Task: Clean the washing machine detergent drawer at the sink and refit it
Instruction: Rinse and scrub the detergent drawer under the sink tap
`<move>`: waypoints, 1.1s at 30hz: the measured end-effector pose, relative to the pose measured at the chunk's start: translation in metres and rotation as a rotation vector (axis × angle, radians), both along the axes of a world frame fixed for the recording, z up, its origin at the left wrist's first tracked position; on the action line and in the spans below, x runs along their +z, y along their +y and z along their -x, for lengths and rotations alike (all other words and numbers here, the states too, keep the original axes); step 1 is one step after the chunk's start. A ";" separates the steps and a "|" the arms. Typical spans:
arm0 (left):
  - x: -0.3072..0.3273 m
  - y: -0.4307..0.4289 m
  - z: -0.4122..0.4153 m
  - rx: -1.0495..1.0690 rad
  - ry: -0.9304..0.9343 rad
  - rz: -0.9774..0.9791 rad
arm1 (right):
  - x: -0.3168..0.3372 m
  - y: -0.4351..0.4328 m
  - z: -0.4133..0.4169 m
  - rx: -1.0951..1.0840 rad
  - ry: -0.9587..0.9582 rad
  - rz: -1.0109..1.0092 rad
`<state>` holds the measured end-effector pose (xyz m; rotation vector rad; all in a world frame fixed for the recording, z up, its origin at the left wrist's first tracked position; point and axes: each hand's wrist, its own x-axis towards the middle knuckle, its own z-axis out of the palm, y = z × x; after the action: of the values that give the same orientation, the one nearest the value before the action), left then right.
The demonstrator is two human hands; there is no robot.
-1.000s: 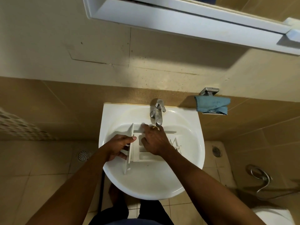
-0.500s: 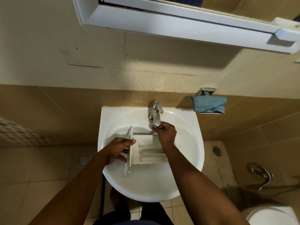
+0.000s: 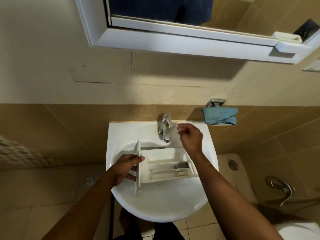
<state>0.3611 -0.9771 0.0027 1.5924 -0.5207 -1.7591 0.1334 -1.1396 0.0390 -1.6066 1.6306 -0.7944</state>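
The white detergent drawer (image 3: 166,164) lies across the basin of the white sink (image 3: 155,208), its compartments facing up and its front panel to the left. My left hand (image 3: 127,168) grips that front panel, thumb on top. My right hand (image 3: 190,136) hovers in the air just right of the chrome tap (image 3: 165,129), fingers loosely curled and holding nothing. No water is seen running from the spout.
A blue cloth (image 3: 220,116) hangs on a metal holder on the wall right of the sink. A white mirror cabinet (image 3: 181,44) juts out overhead. A toilet rim (image 3: 301,231) and a hose holder (image 3: 280,189) are at lower right; floor drains sit either side.
My right hand left the drawer's inside, went to the tap, and now hangs beside it. The left hand keeps its grip on the front panel. The camera tilted up.
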 end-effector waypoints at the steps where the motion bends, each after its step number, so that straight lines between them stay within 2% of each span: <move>1: 0.001 0.000 0.000 0.002 -0.004 0.005 | 0.013 -0.001 -0.004 0.018 0.018 0.055; 5: 0.010 0.002 0.000 -0.005 -0.020 0.030 | 0.043 -0.004 -0.024 0.232 0.116 0.133; 11: 0.016 0.008 -0.001 -0.007 -0.044 0.073 | 0.051 0.010 -0.048 0.068 0.180 0.083; 14: 0.016 0.011 0.002 0.000 -0.040 0.089 | 0.057 0.017 -0.059 0.067 0.219 0.071; 18: 0.018 0.013 0.005 -0.015 -0.032 0.123 | 0.060 0.013 -0.039 0.137 0.181 -0.061; 22: 0.020 0.018 0.003 -0.020 -0.018 0.160 | 0.036 0.017 0.016 0.267 0.441 -0.187; 23: 0.019 0.021 0.002 -0.017 -0.017 0.172 | 0.029 0.020 0.031 0.306 0.510 -0.236; 25: 0.017 0.025 -0.002 -0.018 -0.026 0.208 | 0.021 0.024 0.055 0.299 0.513 -0.413; 28: 0.014 0.032 -0.006 -0.056 -0.042 0.282 | 0.017 0.030 0.078 0.214 0.336 -0.867; 30: 0.014 0.033 -0.005 -0.071 -0.052 0.317 | 0.017 0.037 0.084 0.234 0.215 -1.080; 33: 0.017 0.036 -0.001 -0.049 -0.074 0.367 | 0.016 0.045 0.084 0.267 0.074 -1.134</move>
<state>0.3621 -0.9410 0.0199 1.3966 -0.8708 -1.5361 0.0492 -1.0951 0.0551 -0.9566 1.4221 0.3352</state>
